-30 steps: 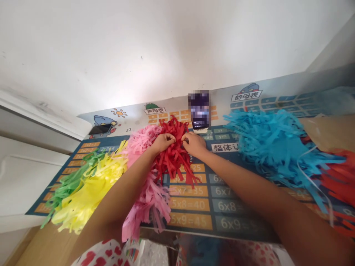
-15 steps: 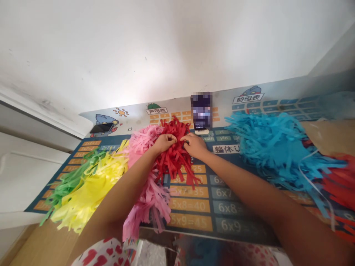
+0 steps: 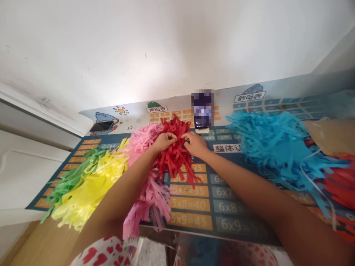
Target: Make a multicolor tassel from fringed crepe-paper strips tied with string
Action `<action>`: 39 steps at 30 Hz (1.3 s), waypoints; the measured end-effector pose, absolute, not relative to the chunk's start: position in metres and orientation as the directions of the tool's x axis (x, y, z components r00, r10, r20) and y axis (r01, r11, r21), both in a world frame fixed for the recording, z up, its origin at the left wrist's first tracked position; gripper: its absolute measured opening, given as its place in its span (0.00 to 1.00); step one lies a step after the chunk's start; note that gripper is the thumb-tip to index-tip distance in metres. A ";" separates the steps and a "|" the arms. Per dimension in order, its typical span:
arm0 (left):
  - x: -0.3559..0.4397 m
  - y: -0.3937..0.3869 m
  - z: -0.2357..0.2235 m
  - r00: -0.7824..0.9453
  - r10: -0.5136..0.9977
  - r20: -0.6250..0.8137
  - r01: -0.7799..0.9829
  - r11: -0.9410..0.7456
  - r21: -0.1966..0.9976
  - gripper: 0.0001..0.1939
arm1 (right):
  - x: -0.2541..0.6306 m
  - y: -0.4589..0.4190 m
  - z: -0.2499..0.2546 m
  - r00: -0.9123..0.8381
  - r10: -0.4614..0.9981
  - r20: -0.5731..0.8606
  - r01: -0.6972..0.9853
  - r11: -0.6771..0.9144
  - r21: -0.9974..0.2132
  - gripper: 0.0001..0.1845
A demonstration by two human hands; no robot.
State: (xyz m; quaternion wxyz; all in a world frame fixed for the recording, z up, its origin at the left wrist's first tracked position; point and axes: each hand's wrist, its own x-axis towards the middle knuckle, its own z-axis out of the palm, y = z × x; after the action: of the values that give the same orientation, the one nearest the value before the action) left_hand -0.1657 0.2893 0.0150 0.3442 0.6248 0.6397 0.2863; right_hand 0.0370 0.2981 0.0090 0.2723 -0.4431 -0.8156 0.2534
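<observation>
1. The left hand (image 3: 164, 142) and right hand (image 3: 195, 144) are curled closed, with the grips just apart and clamped into the top of a bunch of red paper strips (image 3: 174, 162).
2. That bunch lies at the middle of the surface, toward the far side. Its thin, matte, ribbon-like strips are crinkled at the top and fan out toward the near side.
3. The strips would probably be best handled with a light fingertip pinch near the gathered part, so that the narrow paper is neither torn nor creased.
4. A shaggy pink paper fringe (image 3: 155, 201) touches the red bunch on the left and runs beneath the left forearm. Yellow paper strips (image 3: 91, 188) and green paper strips (image 3: 70, 177) lie farther left.
5. A dense mass of blue paper strips (image 3: 277, 147) lies to the right, with orange-red paper strips (image 3: 340, 188) at the right edge.
6. All of these rest on a printed multiplication-table mat (image 3: 191, 221). A blurred upright phone (image 3: 202, 111) stands beyond the red bunch.
</observation>
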 end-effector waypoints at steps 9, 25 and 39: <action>-0.166 0.289 0.015 0.023 0.996 -0.081 0.597 0.051 0.801 0.08 | 0.037 0.297 0.010 -0.460 0.859 0.224 0.594 0.485 -0.642 0.18; -0.164 0.289 0.016 0.009 0.995 -0.101 0.582 0.077 0.809 0.09 | 0.036 0.297 0.012 -0.496 0.849 0.181 0.641 0.498 -0.583 0.20; -0.161 0.287 0.023 -0.017 0.991 -0.133 0.584 0.118 0.804 0.10 | 0.036 0.297 0.012 -0.522 0.837 0.164 0.651 0.515 -0.557 0.18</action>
State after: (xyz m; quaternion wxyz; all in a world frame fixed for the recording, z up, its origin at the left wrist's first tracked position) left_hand -0.1606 0.2871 0.0232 0.3607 0.6012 0.6547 0.2824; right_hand 0.0361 0.2968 0.0117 0.2116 -0.4407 -0.8443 0.2194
